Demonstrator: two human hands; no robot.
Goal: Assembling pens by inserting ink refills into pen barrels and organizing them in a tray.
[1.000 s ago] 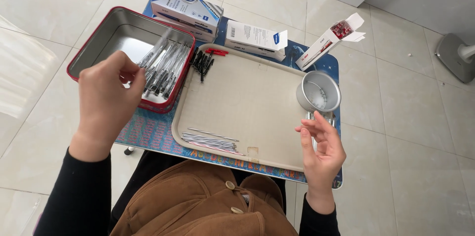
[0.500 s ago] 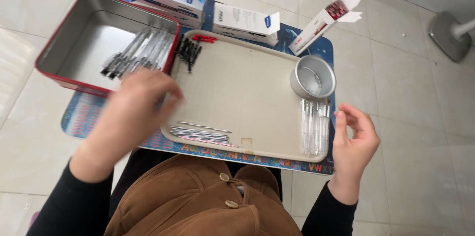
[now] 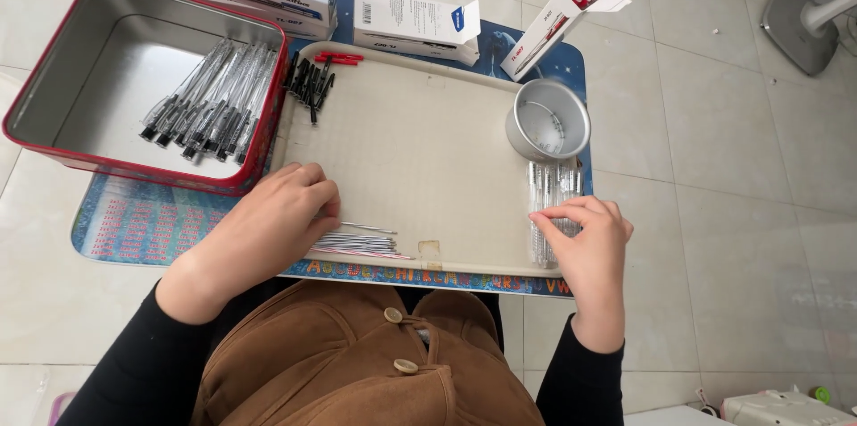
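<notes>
A bundle of thin refills (image 3: 366, 243) lies at the near edge of the beige tray (image 3: 420, 158); the left hand (image 3: 268, 221) rests on its end, fingers curled together. At the tray's right edge the right hand (image 3: 589, 234) pinches clear pen tubes (image 3: 549, 198). Beyond them stands a metal cup (image 3: 547, 120). Left of the tray, a red tin (image 3: 54, 145) holds black pens (image 3: 210, 104); boxes (image 3: 415, 22) line the far side.

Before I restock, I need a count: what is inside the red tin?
Inside the red tin, a loose heap of black-tipped pens lies against its right wall; the remaining metal floor is bare. Pens overlap, so lower ones are hidden and cannot be counted.
</notes>
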